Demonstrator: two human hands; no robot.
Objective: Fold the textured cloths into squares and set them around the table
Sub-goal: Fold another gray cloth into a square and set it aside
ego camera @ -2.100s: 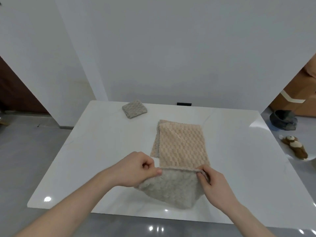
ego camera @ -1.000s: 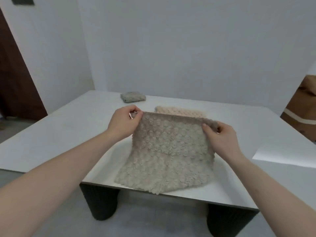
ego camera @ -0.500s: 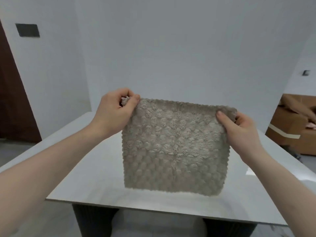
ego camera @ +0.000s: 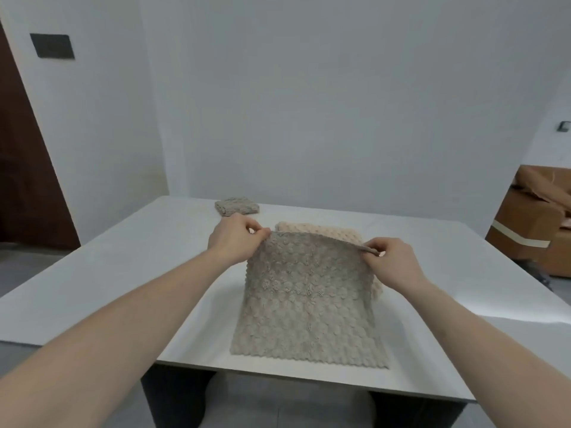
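A grey-beige, bubble-textured square cloth lies spread open near the 6 o'clock edge of the white, glossy rectangular table, its near hem just short of that edge. Its far hem is lifted off the surface. The left hand pinches the far corner at about 11 o'clock of the cloth, thumb and curled fingers closed on the fabric. The right hand pinches the opposite far corner at about 1 o'clock in the same way, fingers curled tight round a small fold of the hem. Both bare forearms reach in from 6 o'clock.

Directly behind the held cloth, toward 12 o'clock, a peach, bubble-textured cloth lies on the table, mostly hidden; a strip of it also shows at the grey cloth's 3 o'clock side, below the right hand. Farther off, at about 11 o'clock near the table's far edge, a small grey textured cloth folded into a square rests flat.

At 3 o'clock beyond the table stands a brown cardboard box. A dark brown door fills the 9 o'clock side.
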